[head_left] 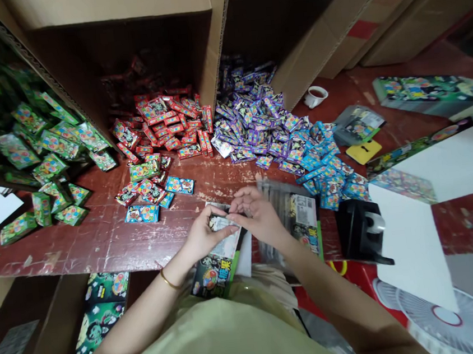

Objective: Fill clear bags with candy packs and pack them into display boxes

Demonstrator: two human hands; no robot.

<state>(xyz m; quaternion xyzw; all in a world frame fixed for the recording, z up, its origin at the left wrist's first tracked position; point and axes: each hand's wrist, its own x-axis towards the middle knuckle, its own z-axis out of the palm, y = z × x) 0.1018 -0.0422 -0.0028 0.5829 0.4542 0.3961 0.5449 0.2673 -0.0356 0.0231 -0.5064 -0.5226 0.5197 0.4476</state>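
My left hand (pixel 206 233) is closed on a flat printed package (pixel 214 269), its thumb across the front near the top. This package is black and green with a pale label and stands upright against my lap at the table edge. My right hand (pixel 261 216) is at its upper right corner, fingers curled and thumb touching the top edge; the fingertips partly hide what they grip. Beside my right forearm lies a stack of similar clear-fronted packages (pixel 307 226). A few small red, green and blue candy boxes (pixel 147 189) sit loose beyond my left hand.
Large cartons spill green boxes (pixel 53 143), red boxes (pixel 171 122) and purple packets (pixel 256 118); blue packets (pixel 323 162) adjoin them. To the right are a black tape dispenser (pixel 360 231), a white cup (pixel 316 96), a yellow piece (pixel 363 152), white card (pixel 412 243) and a fan (pixel 449 318).
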